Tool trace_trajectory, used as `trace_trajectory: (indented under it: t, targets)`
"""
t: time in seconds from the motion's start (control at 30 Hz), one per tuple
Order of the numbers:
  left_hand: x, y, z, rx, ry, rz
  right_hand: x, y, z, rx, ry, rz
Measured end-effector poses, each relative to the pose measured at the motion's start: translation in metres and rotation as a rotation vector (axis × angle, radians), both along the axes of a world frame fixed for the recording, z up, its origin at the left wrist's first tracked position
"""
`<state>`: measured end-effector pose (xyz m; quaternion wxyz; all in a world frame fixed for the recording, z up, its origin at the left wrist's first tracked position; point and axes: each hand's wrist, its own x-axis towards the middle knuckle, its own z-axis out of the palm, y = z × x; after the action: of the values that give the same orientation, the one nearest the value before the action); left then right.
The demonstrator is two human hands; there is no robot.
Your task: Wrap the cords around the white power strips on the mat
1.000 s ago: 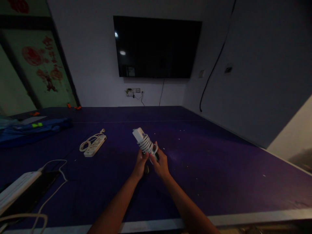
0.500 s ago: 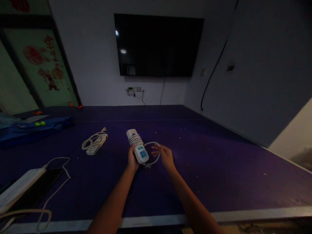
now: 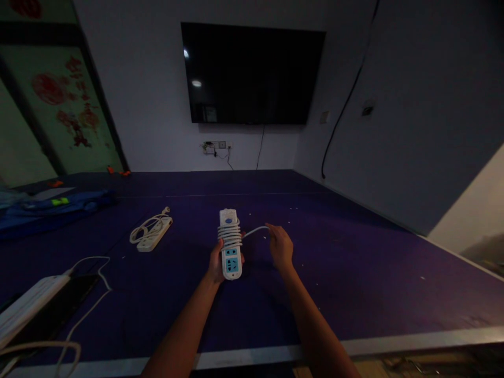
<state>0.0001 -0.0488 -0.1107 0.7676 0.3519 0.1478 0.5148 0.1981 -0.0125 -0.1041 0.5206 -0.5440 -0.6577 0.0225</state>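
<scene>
Near the middle of the frame, just below centre, I am holding a white power strip [image 3: 231, 258] nearly upright, its blue sockets facing me. My left hand [image 3: 216, 262] is wrapping around its lower part, thumb pressing on the left edge, fingertips showing on the right. A white cord [image 3: 255, 229] is coiling around the strip's middle and running rightward to my right hand [image 3: 281, 247], where my curled fingers are pinching it; I cannot tell where its plug is. At left of centre, another power strip [image 3: 157, 236] is lying on the purple table [image 3: 354, 294], its looped cord resting partly on top.
</scene>
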Motion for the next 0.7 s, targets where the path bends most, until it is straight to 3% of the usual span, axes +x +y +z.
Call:
trace_trajectory:
  t: [0.2, 0.33, 0.47, 0.7]
  targets:
    - [0.002, 0.000, -0.001, 0.032, 0.022, -0.009, 0.000, 0.007, -0.011, -0.161, -0.346, -0.196]
    - [0.003, 0.002, -0.002, -0.023, 0.036, 0.016, -0.009, 0.006, -0.025, -0.261, -0.466, -0.336]
    - [0.003, 0.004, -0.002, -0.118, 0.004, 0.120, -0.014, 0.006, -0.030, -0.332, -0.480, -0.334]
    - [-0.002, 0.008, -0.002, -0.204, -0.140, 0.241, -0.011, 0.002, -0.019, -0.306, -0.458, -0.296]
